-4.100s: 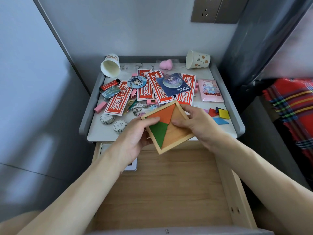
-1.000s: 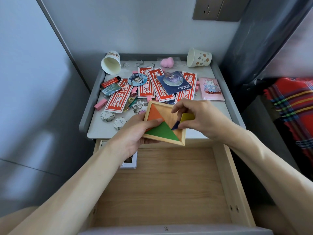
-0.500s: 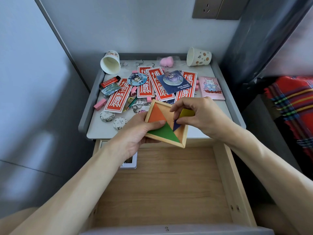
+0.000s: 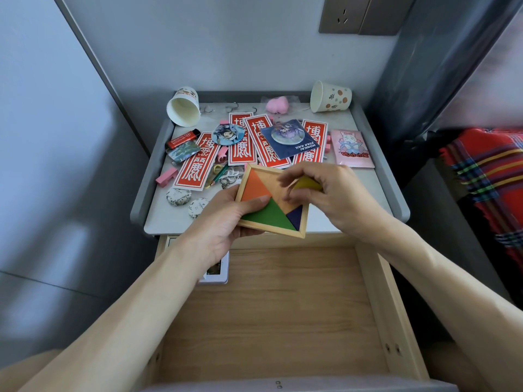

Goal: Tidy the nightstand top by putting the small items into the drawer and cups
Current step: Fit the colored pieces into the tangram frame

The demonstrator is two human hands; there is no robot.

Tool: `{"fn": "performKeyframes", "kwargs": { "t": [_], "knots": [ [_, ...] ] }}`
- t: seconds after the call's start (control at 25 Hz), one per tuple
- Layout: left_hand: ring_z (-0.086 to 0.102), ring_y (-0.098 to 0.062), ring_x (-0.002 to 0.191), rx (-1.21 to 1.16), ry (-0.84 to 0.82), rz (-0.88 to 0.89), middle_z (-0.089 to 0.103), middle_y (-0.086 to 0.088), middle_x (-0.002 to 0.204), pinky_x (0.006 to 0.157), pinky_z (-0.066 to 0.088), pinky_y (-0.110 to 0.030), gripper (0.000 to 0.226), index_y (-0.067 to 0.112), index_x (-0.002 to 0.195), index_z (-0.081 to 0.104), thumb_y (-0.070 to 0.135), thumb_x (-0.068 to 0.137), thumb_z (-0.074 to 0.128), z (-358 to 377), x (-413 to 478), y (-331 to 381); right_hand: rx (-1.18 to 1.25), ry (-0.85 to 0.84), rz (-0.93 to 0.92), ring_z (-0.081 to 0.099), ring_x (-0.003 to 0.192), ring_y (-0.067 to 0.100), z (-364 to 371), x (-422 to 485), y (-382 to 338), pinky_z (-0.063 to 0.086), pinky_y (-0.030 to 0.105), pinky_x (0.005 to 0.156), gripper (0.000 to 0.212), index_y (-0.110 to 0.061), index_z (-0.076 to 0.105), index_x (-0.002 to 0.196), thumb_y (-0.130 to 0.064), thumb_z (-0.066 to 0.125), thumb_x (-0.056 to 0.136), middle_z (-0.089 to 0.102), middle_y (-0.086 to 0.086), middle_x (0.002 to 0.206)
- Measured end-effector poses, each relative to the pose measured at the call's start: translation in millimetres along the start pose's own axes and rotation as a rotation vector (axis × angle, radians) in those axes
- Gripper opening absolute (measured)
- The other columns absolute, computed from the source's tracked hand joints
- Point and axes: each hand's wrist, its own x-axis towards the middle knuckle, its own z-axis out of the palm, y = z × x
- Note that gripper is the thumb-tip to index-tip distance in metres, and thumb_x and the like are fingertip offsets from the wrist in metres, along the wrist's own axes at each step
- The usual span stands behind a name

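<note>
1. Puzzle tray is being held up over the front edge of the worktop, just above the open drawer. It is being pinched at its near corner by the left hand: the grip is being pressed onto it, thumb on top, fingers hidden below.
2. A yellow piece is being pinched in the grip of the right hand, just over the bare wood inside the tray. An orange piece, a green piece and a dark blue piece are lying in it.
3. It looks as if the yellow piece is being fitted in. For this to go well, the tray is needing to be held flat, so no piece is being tipped out. The yellow piece is needing to be turned until its sides are lining up with the rim.
4. The gap is being hidden by the right hand, so its shape cannot be told.
5. A white-edged thing is lying in the drawer's far left corner, partly hidden by the left wrist. The tray is best being put down beside it.
6. Behind the tray, red cards, key rings and round tins are lying close, and could be getting knocked. A white cup and a spotted cup are lying on their sides at the back.
</note>
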Motion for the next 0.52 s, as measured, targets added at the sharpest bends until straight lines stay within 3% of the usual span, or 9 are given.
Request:
{"fn": "performKeyframes", "kwargs": {
  "t": [0.12, 0.2, 0.32, 0.52],
  "knots": [
    [0.071, -0.016, 0.081, 0.032, -0.016, 0.013, 0.074, -0.006, 0.101, 0.056, 0.055, -0.026, 0.026, 0.017, 0.112, 0.064, 0.011, 0.088, 0.071, 1.1, -2.3, -1.1, -0.111, -0.013, 0.013, 0.063, 0.087, 0.005, 1.3, 1.8, 1.9, 0.045, 0.008, 0.076, 0.033, -0.02, 0.053, 0.119, 0.0, 0.057, 0.093, 0.054, -0.002, 0.105],
    [0.072, -0.018, 0.084, 0.048, -0.03, 0.006, 0.074, -0.007, 0.104, 0.058, 0.056, -0.027, 0.028, 0.017, 0.113, 0.064, 0.011, 0.087, 0.072, 1.2, -3.0, -1.6, -0.14, -0.095, 0.063, 0.059, 0.089, 0.005, 3.4, 1.2, 2.8, 0.046, 0.011, 0.076, 0.037, -0.024, 0.051, 0.118, -0.003, 0.061, 0.09, 0.055, -0.005, 0.101],
    [0.072, -0.018, 0.086, 0.054, -0.028, 0.018, 0.074, -0.007, 0.106, 0.06, 0.057, -0.028, 0.027, 0.018, 0.113, 0.063, 0.012, 0.088, 0.071, 1.6, -3.2, -1.3, -0.041, -0.044, 0.116, 0.064, 0.084, 0.006, 3.6, 2.3, 3.2, 0.055, 0.022, 0.074, 0.032, -0.022, 0.065, 0.105, -0.002, 0.074, 0.081, 0.068, -0.002, 0.09],
    [0.072, -0.02, 0.089, 0.053, -0.034, 0.018, 0.074, -0.008, 0.107, 0.064, 0.059, -0.032, 0.028, 0.016, 0.116, 0.063, 0.013, 0.088, 0.071, 3.6, -2.9, -3.1, -0.175, 0.085, 0.002, 0.058, 0.073, 0.005, 4.6, 0.9, 5.3, 0.047, 0.013, 0.066, 0.026, -0.017, 0.071, 0.094, -0.009, 0.083, 0.072, 0.064, -0.01, 0.084]
  ]
}}
